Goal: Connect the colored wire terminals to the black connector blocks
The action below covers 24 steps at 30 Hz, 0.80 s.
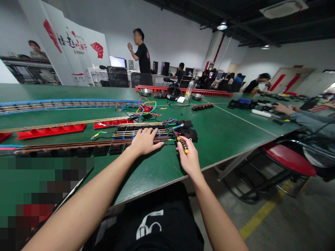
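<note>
My left hand (145,141) lies palm down, fingers spread, across a black rail assembly (123,133) with brass-coloured strips and blue parts. The brown strips (78,143) on black supports run under its heel and thumb side. In my right hand (188,157) is a hand tool with a yellow and black handle (182,144); its dark, narrow tip points at the rail's right end, and I cannot tell its exact kind. Wires with ring terminals and black end pieces (188,134) sit close to that tip. Whether the tip touches a wire is unclear.
Red supports (52,130) and a long blue rail (65,104) lie to the left on the green table (220,129). Coloured wires (146,107), metal bowls (145,92) and a bottle (188,90) stand farther back. At right, another person's hands (282,108) work near a red stool (289,158).
</note>
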Available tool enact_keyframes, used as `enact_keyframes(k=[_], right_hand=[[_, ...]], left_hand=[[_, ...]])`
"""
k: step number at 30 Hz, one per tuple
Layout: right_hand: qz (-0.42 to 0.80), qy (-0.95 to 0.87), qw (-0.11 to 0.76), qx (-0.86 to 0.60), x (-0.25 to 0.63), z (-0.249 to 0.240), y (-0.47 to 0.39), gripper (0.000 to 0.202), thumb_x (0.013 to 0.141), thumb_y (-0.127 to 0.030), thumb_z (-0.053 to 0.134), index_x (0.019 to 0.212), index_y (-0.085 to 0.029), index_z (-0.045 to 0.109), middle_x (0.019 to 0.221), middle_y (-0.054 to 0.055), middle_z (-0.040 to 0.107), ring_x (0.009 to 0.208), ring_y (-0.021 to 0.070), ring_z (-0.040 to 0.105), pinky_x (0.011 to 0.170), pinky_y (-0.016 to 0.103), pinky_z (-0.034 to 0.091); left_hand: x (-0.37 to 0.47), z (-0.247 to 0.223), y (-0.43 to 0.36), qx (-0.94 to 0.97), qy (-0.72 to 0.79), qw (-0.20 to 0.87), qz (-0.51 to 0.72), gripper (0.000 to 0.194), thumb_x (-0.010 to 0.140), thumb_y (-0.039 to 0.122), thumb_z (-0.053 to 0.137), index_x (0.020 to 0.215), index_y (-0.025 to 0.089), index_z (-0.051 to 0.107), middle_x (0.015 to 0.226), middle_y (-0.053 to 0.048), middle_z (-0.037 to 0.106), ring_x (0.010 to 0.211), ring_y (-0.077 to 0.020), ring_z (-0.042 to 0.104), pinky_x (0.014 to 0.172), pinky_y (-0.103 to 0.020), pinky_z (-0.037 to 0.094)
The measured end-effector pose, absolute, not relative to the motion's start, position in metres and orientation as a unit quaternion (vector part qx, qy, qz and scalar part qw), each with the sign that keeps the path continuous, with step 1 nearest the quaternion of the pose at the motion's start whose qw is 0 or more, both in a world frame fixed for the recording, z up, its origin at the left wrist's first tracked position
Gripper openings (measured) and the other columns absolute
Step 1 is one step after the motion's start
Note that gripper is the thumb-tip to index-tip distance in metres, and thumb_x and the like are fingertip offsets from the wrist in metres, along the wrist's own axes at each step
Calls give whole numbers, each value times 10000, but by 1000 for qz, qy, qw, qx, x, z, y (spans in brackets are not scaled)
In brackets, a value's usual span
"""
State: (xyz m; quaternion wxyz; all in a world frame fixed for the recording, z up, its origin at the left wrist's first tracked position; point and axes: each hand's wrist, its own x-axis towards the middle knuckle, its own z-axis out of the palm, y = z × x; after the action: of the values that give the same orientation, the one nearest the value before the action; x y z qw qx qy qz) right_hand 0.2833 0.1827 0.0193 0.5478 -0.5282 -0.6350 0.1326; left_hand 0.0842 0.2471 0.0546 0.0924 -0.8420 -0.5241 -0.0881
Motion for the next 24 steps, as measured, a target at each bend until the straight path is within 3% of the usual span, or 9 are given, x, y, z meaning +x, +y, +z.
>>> enact_keyframes(k=[8, 15, 24], right_hand=[[18, -650, 574, -498, 285, 32, 191, 336, 965, -331, 442, 1227, -193, 599, 1190, 132, 624, 1120, 231, 604, 981, 394, 488], [42, -673, 518, -527, 287, 37, 200, 335, 954, -334, 437, 1158, -150, 630, 1133, 148, 664, 1040, 250, 648, 925, 394, 509], [17, -719, 409, -561, 294, 82, 205, 288, 924, -320, 458, 1013, -177, 692, 981, 116, 726, 877, 239, 683, 828, 356, 510]], left_hand=[[83, 52, 249, -840, -527, 90, -93, 792, 873, 691, 320, 1448, 151, 393, 1407, -176, 503, 1259, -337, 474, 1041, -475, 324], [83, 51, 249, -839, -527, 93, -96, 787, 876, 696, 309, 1447, 162, 393, 1413, -166, 500, 1275, -330, 462, 1040, -465, 329], [83, 51, 249, -840, -526, 99, -91, 790, 875, 698, 305, 1445, 159, 398, 1417, -166, 499, 1268, -328, 469, 1039, -462, 330]])
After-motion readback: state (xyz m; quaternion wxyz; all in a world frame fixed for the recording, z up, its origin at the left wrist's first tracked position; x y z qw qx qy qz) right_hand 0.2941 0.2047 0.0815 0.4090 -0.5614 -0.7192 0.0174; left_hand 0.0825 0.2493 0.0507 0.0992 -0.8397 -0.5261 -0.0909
